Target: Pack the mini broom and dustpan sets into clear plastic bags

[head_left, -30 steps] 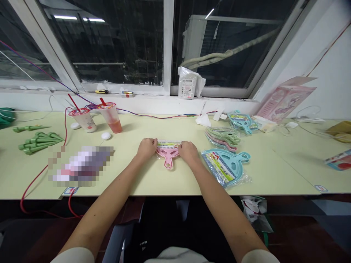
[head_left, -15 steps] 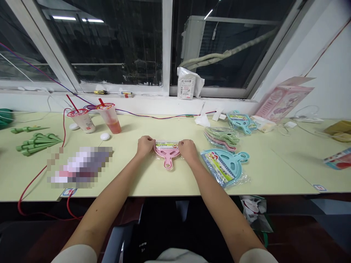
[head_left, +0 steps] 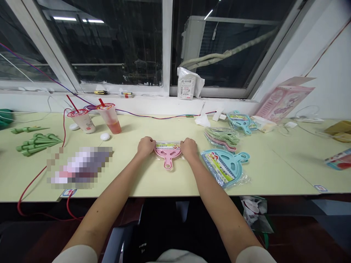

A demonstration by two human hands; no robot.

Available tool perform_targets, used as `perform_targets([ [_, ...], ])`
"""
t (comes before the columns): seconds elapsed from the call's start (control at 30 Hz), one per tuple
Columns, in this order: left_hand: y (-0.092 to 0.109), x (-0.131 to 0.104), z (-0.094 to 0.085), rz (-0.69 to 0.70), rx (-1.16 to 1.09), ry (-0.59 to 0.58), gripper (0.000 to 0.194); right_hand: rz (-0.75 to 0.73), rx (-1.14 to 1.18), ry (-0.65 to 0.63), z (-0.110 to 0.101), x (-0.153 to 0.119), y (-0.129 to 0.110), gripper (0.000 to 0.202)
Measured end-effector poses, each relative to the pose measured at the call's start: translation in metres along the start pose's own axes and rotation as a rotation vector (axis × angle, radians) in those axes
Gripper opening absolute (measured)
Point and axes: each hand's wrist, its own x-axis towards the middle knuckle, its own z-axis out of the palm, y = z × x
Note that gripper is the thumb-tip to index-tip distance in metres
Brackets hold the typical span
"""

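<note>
A small pink dustpan (head_left: 168, 155) in a clear plastic bag lies on the table, its handle towards me and a printed label across its wide far edge. My left hand (head_left: 146, 146) is closed on the bag's left top corner. The right top corner is pinched by my right hand (head_left: 189, 147); both sets of fingertips are partly hidden. Just right of that hand lies a bagged blue dustpan (head_left: 231, 164) with a similar label. Behind it is a stack of green and pink bagged dustpans (head_left: 223, 138).
More blue bagged dustpans (head_left: 241, 122) lie by the wall. Two drink cups (head_left: 111, 118) with red straws stand at the back left, near a white round lid (head_left: 105, 136). Green cone-shaped pieces (head_left: 40, 143) and a red cable (head_left: 33, 184) occupy the left side. A pink box (head_left: 287, 100) leans at the right.
My right hand has shifted very slightly to the right along the bag's top edge. The pink dustpan stays in nearly the same place, and my left hand has barely moved.
</note>
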Motion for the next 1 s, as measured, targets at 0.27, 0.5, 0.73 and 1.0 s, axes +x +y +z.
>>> perform_targets([
  [0.27,-0.008,0.012,0.001,0.159,0.276,-0.088,0.028,-0.039,-0.021,-0.072,-0.001,0.003,0.001,0.04],
  [0.5,-0.012,0.018,0.002,0.188,0.325,-0.117,0.029,-0.052,-0.022,-0.096,0.002,0.008,0.006,0.04],
  [0.73,-0.011,0.018,0.001,0.208,0.338,-0.137,0.029,-0.09,-0.035,-0.09,0.003,0.009,0.008,0.039],
  [1.0,-0.014,0.02,0.007,0.202,0.35,-0.1,0.028,-0.091,-0.027,-0.089,0.004,0.009,0.009,0.036],
])
